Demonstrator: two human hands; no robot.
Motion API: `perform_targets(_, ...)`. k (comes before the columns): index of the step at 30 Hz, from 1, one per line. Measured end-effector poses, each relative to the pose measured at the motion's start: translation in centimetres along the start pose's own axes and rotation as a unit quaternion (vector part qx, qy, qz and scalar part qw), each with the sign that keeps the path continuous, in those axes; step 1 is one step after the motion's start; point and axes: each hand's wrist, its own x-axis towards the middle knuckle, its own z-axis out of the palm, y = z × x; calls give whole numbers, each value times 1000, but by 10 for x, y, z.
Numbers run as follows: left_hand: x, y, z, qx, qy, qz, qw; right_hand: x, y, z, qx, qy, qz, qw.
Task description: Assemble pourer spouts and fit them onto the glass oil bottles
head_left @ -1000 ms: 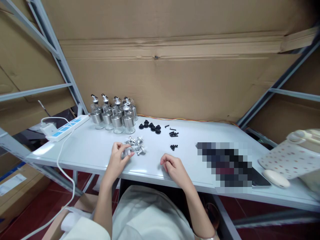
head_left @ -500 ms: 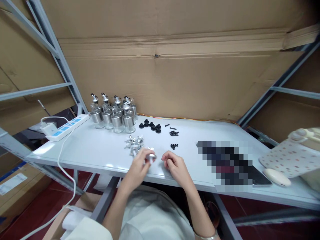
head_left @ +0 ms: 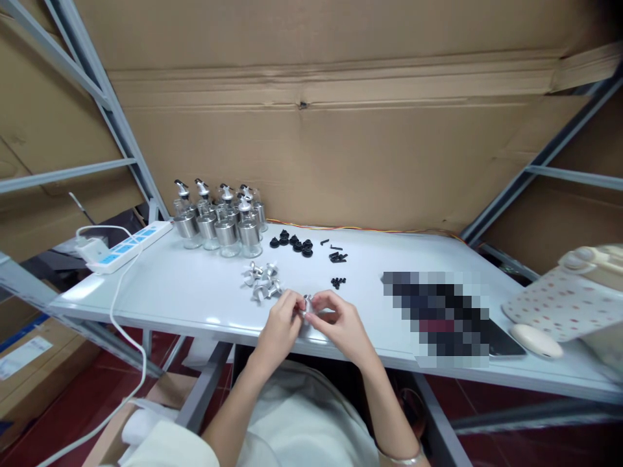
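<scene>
Hands (head_left: 281, 324) (head_left: 344, 325) jointly pinch one small silver fitting (head_left: 307, 302); beyond, five visible pourer tops (head_left: 226, 192) crown glass bottles (head_left: 225, 232) on the desk (head_left: 413, 253).

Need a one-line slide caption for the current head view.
Left hand and right hand hold a small silver part over the white table, silver pieces, black pieces and bottles beyond.

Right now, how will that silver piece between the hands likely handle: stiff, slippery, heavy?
The silver piece is probably stiff, given its metallic look. Its shine suggests some slip. Likely light: it's small beside the left hand and right hand.
</scene>
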Motion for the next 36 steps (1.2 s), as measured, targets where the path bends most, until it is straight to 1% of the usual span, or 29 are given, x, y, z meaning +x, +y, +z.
perform_targets(3,0,6,-1,-25,-14,-9,1000,1,4,0,17,36,-1,999)
perform_targets(6,-1,9,0,-75,-36,4,997,3,7,0,47,74,6,996)
perform_targets(9,-2,9,3,-109,-24,-3,994,3,7,0,76,93,7,993)
perform_targets(12,-1,8,5,-108,1,-23,994,3,6,-1,94,78,0,993)
perform_targets(14,0,7,4,-100,8,-23,995,2,6,-2,88,62,-1,994)
perform_targets(17,-1,7,1,-95,13,-9,995,2,5,-3,46,49,-11,998)
perform_targets(21,-3,7,0,-82,13,1,997,2,4,-3,-16,66,-47,997)
perform_targets(24,-4,7,1,-83,13,3,996,2,5,-2,-11,69,-37,997)
perform_targets(28,-3,5,1,-96,37,-2,995,2,6,-2,21,64,-17,998)
perform_targets(30,-2,4,0,-101,31,-11,994,2,6,-2,27,64,-14,998)
perform_targets(34,-2,3,-2,-112,-8,-21,994,1,7,-3,20,58,-16,998)
perform_targets(36,-2,3,-2,-120,-14,-24,992,1,7,-3,16,56,-18,998)
